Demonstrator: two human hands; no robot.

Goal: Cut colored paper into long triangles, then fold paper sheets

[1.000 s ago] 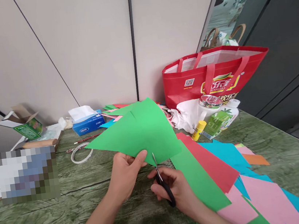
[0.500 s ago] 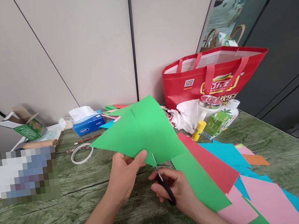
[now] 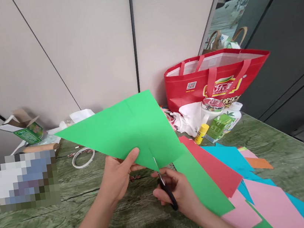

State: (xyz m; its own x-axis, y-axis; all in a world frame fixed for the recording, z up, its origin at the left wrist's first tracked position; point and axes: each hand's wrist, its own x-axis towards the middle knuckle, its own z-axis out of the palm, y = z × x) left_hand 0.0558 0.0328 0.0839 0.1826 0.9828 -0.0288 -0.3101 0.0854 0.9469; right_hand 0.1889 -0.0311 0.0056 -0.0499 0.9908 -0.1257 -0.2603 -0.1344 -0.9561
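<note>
A large piece of green paper (image 3: 120,127) with a pointed left corner is held up above the table. My left hand (image 3: 120,172) pinches its lower edge, thumb on top and fingers beneath. In my right hand (image 3: 175,189) is a pair of scissors (image 3: 166,192) with black handles. Their blades point up and away at the paper's lower edge, to the right of my left thumb, with one blade lying over the paper. Fingers cover part of the scissor handles.
Coloured paper sheets, including a red one (image 3: 212,166) and a pink one (image 3: 277,200), lie spread at the right. Behind them stand a glue stick (image 3: 201,133), a lidded mug (image 3: 210,112) and a red bag (image 3: 188,90). A tape roll (image 3: 83,158) lies on the left.
The green paper has swung so its pointed corner reaches further left, covering much of the blue tissue box. My left hand has shifted slightly left, while the scissors stay nearly in place.
</note>
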